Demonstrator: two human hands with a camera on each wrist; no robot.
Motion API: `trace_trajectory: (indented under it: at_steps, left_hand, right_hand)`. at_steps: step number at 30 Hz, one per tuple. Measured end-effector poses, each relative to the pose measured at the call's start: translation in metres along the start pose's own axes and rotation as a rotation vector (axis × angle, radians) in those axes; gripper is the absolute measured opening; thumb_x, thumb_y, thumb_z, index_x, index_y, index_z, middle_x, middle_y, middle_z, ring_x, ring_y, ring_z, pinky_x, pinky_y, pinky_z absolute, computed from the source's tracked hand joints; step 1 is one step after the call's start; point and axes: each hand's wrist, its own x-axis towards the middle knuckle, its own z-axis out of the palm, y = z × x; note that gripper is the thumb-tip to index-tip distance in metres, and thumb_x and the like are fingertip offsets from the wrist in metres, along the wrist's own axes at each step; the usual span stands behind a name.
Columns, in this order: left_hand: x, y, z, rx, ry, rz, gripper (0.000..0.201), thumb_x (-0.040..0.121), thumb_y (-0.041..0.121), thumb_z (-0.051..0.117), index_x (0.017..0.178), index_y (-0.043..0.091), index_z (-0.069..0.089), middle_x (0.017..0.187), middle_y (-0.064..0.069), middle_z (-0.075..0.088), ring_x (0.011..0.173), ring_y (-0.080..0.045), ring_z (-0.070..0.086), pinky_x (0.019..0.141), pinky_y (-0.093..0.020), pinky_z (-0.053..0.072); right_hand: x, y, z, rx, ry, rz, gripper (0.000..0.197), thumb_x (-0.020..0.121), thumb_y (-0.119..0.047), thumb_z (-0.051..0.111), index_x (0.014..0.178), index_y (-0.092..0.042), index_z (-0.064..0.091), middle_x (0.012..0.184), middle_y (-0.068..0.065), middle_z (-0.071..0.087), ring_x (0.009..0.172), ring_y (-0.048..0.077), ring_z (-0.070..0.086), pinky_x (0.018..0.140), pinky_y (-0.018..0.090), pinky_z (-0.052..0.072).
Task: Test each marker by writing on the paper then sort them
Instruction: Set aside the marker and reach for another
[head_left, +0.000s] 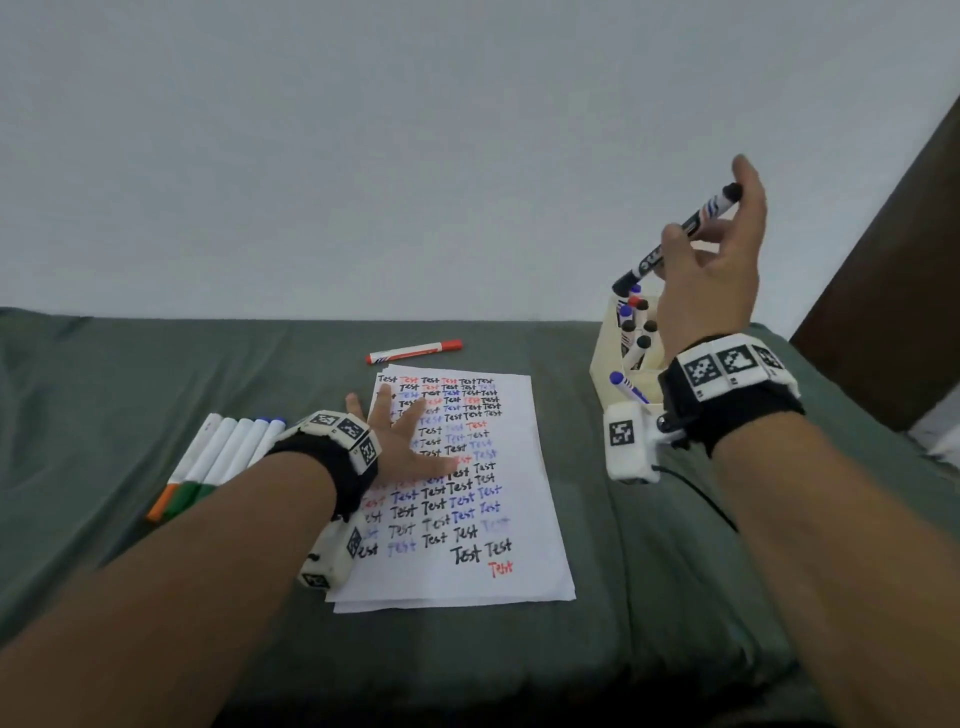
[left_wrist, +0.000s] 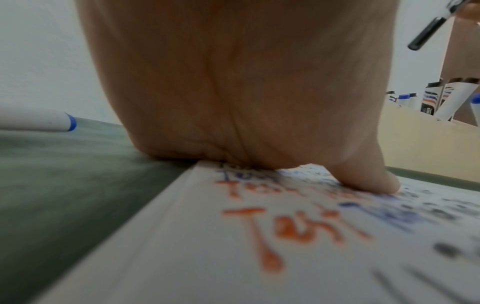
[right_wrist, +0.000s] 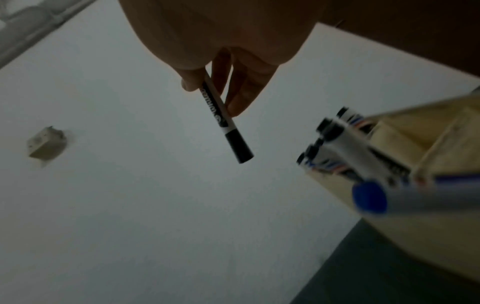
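My right hand (head_left: 711, 249) holds a capped black marker (head_left: 675, 239) in its fingers, raised above the cream holder (head_left: 605, 364), cap end pointing down toward it. In the right wrist view the black marker (right_wrist: 226, 119) hangs beside the holder (right_wrist: 415, 216), which has several black, blue and red markers in it. My left hand (head_left: 400, 436) lies flat with spread fingers on the white paper (head_left: 498, 577), covered in "Test" words. The left wrist view shows the palm (left_wrist: 233, 92) pressing the paper (left_wrist: 182, 257). A red marker (head_left: 414, 352) lies beyond the paper.
Several white markers (head_left: 218, 457) with orange, green and blue ends lie in a row on the green cloth (head_left: 104, 374) left of the paper. A white wall stands behind; a dark wooden edge (head_left: 893, 291) rises at the right.
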Motion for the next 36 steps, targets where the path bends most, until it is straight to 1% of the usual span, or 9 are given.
trace_trajectory:
  at_steps: [4, 8, 16, 21, 24, 27, 30, 33, 36]
  left_hand:
    - [-0.006, 0.002, -0.003, -0.008, -0.001, 0.012, 0.136, 0.032, 0.112, 0.020, 0.148, 0.053, -0.019, 0.158, 0.004, -0.037, 0.143, -0.047, -0.030, 0.116, -0.067, -0.005]
    - [-0.008, 0.003, -0.003, -0.013, -0.008, 0.018, 0.140, 0.029, 0.112, 0.018, 0.149, 0.051, -0.020, 0.158, 0.004, -0.037, 0.142, -0.047, -0.031, 0.116, -0.067, -0.005]
    - [0.000, 0.001, 0.001, -0.021, 0.014, 0.021, 0.141, 0.027, 0.112, 0.018, 0.149, 0.052, -0.018, 0.159, 0.003, -0.036, 0.141, -0.048, -0.032, 0.116, -0.067, -0.006]
    - [0.003, 0.000, 0.004, -0.017, 0.027, 0.018, 0.138, 0.029, 0.113, 0.018, 0.148, 0.053, -0.019, 0.159, 0.003, -0.035, 0.141, -0.048, -0.032, 0.116, -0.067, -0.006]
    - [0.005, 0.000, 0.003, -0.013, 0.025, 0.016, 0.139, 0.028, 0.113, 0.018, 0.148, 0.054, -0.019, 0.159, 0.003, -0.035, 0.141, -0.048, -0.032, 0.116, -0.067, -0.006]
    - [0.006, -0.001, 0.003, -0.017, 0.016, 0.016, 0.138, 0.030, 0.112, 0.021, 0.147, 0.054, -0.020, 0.159, 0.004, -0.036, 0.141, -0.048, -0.032, 0.116, -0.067, -0.006]
    - [0.005, -0.001, 0.002, -0.020, 0.009, 0.014, 0.138, 0.029, 0.113, 0.021, 0.147, 0.055, -0.020, 0.158, 0.004, -0.036, 0.141, -0.047, -0.033, 0.116, -0.067, -0.006]
    - [0.005, 0.000, 0.003, -0.021, 0.005, 0.013, 0.139, 0.026, 0.113, 0.021, 0.146, 0.055, -0.021, 0.157, 0.005, -0.038, 0.141, -0.046, -0.034, 0.116, -0.067, -0.006]
    - [0.006, -0.001, 0.004, -0.022, 0.016, 0.013, 0.138, 0.027, 0.113, 0.021, 0.146, 0.056, -0.021, 0.158, 0.006, -0.037, 0.141, -0.046, -0.034, 0.115, -0.068, -0.006]
  right_hand:
    - [0.007, 0.012, -0.020, -0.091, 0.037, 0.048, 0.061, 0.095, -0.028, 0.055, 0.139, -0.064, 0.034, 0.108, -0.010, 0.062, 0.075, 0.001, 0.064, 0.076, 0.023, 0.057]
    - [0.000, 0.027, -0.028, -0.136, 0.031, 0.060, 0.058, 0.094, -0.029, 0.054, 0.139, -0.062, 0.037, 0.093, -0.014, 0.059, 0.073, -0.003, 0.059, 0.065, 0.006, 0.045]
    - [-0.020, 0.049, -0.035, -0.271, -0.052, 0.114, 0.054, 0.094, -0.027, 0.057, 0.135, -0.059, 0.041, 0.106, -0.008, 0.064, 0.082, 0.008, 0.063, 0.072, 0.022, 0.053]
    - [-0.041, 0.062, -0.037, -0.371, -0.124, 0.178, 0.029, 0.096, -0.028, 0.057, 0.121, -0.043, 0.059, 0.076, -0.024, 0.066, 0.070, -0.007, 0.062, 0.059, 0.013, 0.044]
    - [-0.054, 0.067, -0.036, -0.424, -0.206, 0.212, 0.035, 0.097, -0.031, 0.053, 0.131, -0.037, 0.062, 0.091, -0.019, 0.071, 0.078, -0.005, 0.062, 0.059, 0.012, 0.041]
    - [-0.058, 0.063, -0.031, -0.434, -0.235, 0.183, 0.041, 0.100, -0.029, 0.053, 0.141, -0.030, 0.058, 0.120, -0.007, 0.067, 0.105, 0.007, 0.061, 0.082, 0.014, 0.048]
    - [-0.065, 0.052, -0.018, -0.614, -0.250, -0.157, 0.043, 0.098, -0.028, 0.055, 0.141, -0.024, 0.056, 0.134, -0.003, 0.058, 0.132, 0.027, 0.042, 0.109, 0.028, 0.033]
    - [-0.076, 0.040, 0.004, -0.607, -0.277, -0.452, 0.045, 0.094, -0.023, 0.062, 0.139, -0.018, 0.057, 0.142, 0.007, 0.051, 0.140, 0.032, 0.035, 0.119, 0.037, 0.026]
    - [-0.085, 0.039, 0.031, -0.516, -0.595, -0.395, 0.047, 0.096, -0.021, 0.062, 0.142, -0.021, 0.054, 0.144, 0.004, 0.052, 0.142, 0.025, 0.037, 0.121, 0.040, 0.027]
